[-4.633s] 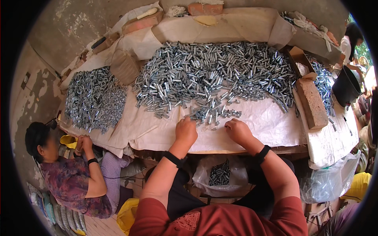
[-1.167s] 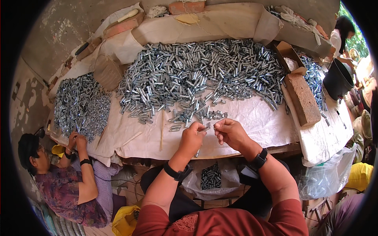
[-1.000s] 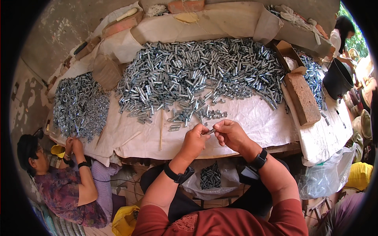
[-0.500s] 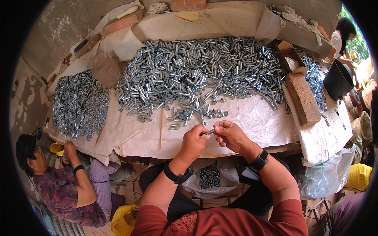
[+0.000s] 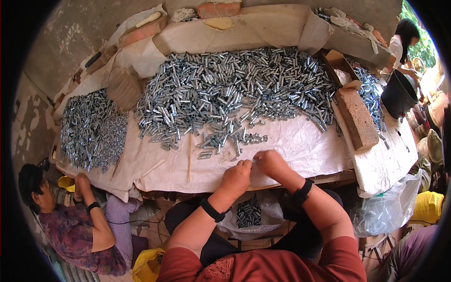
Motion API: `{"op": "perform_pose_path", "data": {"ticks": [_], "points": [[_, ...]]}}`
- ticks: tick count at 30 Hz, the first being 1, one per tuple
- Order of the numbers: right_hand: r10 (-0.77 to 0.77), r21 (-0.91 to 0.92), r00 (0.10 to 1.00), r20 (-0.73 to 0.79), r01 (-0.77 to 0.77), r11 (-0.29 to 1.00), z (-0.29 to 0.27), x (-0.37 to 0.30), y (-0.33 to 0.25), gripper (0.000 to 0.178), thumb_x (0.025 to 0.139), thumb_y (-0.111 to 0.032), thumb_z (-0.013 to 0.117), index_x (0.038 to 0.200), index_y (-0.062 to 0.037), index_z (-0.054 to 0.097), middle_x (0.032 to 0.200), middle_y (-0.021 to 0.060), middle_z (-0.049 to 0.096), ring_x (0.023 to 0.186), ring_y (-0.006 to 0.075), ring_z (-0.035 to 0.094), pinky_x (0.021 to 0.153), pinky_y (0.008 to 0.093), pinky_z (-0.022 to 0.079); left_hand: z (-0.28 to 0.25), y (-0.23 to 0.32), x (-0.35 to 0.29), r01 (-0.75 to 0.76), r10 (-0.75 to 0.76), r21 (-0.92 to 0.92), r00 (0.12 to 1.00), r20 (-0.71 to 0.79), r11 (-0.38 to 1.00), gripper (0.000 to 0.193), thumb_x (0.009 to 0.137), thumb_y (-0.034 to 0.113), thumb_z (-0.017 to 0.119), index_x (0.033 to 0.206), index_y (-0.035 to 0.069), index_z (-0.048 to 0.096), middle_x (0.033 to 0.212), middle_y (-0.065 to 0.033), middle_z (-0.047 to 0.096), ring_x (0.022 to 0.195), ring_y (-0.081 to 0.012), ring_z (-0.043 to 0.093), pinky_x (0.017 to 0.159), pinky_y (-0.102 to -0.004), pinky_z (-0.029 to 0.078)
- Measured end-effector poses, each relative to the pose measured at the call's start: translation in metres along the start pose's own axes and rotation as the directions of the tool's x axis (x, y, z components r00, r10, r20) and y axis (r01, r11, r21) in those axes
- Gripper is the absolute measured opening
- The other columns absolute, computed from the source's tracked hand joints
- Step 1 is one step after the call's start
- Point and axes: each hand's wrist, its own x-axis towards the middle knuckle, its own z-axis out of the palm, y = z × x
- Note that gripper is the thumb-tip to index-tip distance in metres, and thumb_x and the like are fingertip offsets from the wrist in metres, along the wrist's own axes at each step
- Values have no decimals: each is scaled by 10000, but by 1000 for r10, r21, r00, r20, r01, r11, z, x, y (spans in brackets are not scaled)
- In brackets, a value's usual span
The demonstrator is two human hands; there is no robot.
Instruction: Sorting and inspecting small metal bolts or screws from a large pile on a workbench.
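Co-worker: seated well to the left of the left hand, by a smaller heap of parts.
Left hand: fingers curled, pinching a small metal piece.
Right hand: fingertips meeting the left hand's on that piece.
Metal parts: big heap just beyond both hands on the white-covered surface.
Brick: off to the right.

Three heaps of small metal sleeves, main heap, left heap, right heap, two bricks, one black bucket, two wooden sticks, two wristbands, three people
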Motion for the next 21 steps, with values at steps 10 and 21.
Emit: {"op": "perform_pose_path", "data": {"ticks": [10, 21], "points": [[136, -331, 963, -232, -209, 920, -9, 34, 31, 124, 780, -109, 551, 820, 6, 573, 820, 209, 603, 709, 374, 620, 622, 431, 509, 12, 5, -5, -38, 36, 68, 999, 41, 997, 92, 761, 35, 491, 850, 23, 477, 786, -169, 572, 624, -343, 605, 562, -426, 505], [246, -227, 952, -180, -284, 932, -14, 39, 33, 189, 769, -203, 601, 791, -19, 642, 780, 197, 629, 744, 367, 609, 691, 439, 484, -12, 6, -28, -76, 72, 24, 988, 135, 997, 145, 710, 54, 542, 853, 34, 535, 785, -141, 567, 668, -328, 615, 596, -428, 503]]}}
